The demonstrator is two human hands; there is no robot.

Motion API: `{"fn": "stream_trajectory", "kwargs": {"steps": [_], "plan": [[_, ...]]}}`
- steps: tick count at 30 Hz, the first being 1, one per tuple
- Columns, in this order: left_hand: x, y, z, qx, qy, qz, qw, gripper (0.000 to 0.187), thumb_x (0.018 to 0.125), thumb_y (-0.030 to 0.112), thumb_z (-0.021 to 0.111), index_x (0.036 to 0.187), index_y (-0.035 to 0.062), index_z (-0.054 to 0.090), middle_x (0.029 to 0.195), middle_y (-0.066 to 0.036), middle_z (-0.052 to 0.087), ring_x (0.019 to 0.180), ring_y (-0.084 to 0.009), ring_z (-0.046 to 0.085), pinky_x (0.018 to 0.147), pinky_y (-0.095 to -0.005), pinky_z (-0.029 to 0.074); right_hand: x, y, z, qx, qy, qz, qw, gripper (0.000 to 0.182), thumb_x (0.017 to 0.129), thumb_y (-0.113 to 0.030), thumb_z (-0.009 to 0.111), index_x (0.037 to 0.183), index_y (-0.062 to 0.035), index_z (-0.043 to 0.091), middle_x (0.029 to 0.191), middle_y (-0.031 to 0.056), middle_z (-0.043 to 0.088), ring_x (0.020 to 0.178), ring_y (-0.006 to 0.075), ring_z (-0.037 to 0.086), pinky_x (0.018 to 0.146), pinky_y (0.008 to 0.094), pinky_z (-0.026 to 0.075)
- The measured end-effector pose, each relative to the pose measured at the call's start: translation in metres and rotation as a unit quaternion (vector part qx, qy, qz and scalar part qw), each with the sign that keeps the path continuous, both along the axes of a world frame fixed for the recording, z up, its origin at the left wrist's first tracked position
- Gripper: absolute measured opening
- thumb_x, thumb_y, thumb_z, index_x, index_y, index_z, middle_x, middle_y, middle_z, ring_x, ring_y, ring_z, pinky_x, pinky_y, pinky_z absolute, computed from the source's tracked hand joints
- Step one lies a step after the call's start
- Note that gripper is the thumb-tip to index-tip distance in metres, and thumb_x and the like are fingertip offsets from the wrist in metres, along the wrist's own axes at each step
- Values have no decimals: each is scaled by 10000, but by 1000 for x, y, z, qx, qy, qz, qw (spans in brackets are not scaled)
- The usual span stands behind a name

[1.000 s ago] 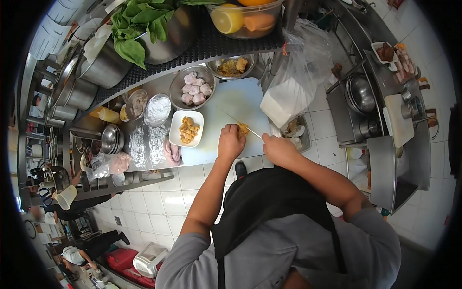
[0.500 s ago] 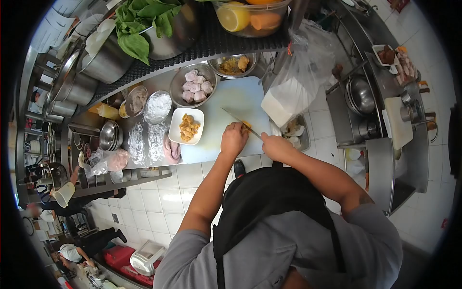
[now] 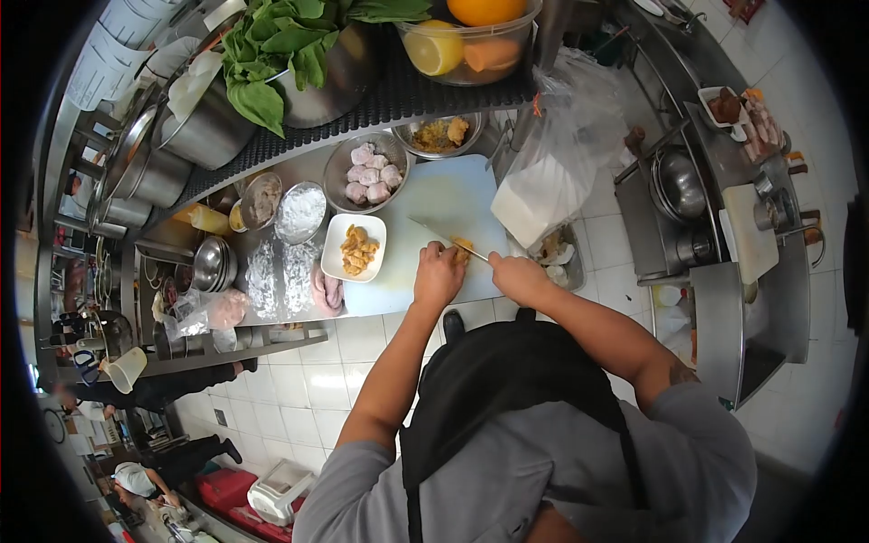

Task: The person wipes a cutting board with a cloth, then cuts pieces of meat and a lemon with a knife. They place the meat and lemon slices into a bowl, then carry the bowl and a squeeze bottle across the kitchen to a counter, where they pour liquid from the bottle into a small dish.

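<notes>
My right hand [image 3: 518, 277] is wrapped round the handle of a knife [image 3: 453, 242], whose blade points up and left over the pale cutting board [image 3: 412, 204]. Under and beside the blade lie orange-brown food pieces [image 3: 464, 251]. My left hand [image 3: 438, 271] is against these pieces, fingers bent and pressed together near the blade. Left of it, a white square dish [image 3: 331, 262] holds more orange-brown pieces. Behind the dish stands a metal bowl [image 3: 335, 172] of floured balls.
A shelf edge [image 3: 380, 122] runs above the board, carrying a pot of leaves [image 3: 348, 86] and a fruit tub [image 3: 507, 59]. Right of the board hangs a clear plastic bag [image 3: 566, 149]. Bowls of powder [image 3: 300, 214] and wrapped items stand left. Two people are at lower left.
The view has shifted slightly, so the board and bowls appear a little lower. The knife blade lies at a flatter angle. Both hands remain at the food pieces.
</notes>
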State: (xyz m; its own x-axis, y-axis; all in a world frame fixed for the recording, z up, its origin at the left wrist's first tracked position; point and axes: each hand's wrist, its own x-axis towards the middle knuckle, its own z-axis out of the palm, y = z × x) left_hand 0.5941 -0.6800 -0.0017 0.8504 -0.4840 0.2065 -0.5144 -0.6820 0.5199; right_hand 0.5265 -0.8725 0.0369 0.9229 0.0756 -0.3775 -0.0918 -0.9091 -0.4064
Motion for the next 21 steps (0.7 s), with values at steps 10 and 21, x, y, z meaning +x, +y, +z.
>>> {"fn": "stream_trajectory", "kwargs": {"steps": [10,21], "plan": [[-3,-3,-9,-2,45,19,999,319,796,109,694,1097,7,684,1060,-186,641,1006,-376,619,897,-462,521,-27,-3,-18,23,14,-25,999,246,917,-101,441,1120,10,527,917,261,696,885,445,687,774,550,530],[1,-4,-5,13,59,33,998,218,796,103,696,982,11,626,1012,-185,649,982,-380,623,873,-465,520,6,23,35,-28,-75,38,996,233,910,-92,488,1110,12,550,862,232,710,797,403,705,704,515,547]]}}
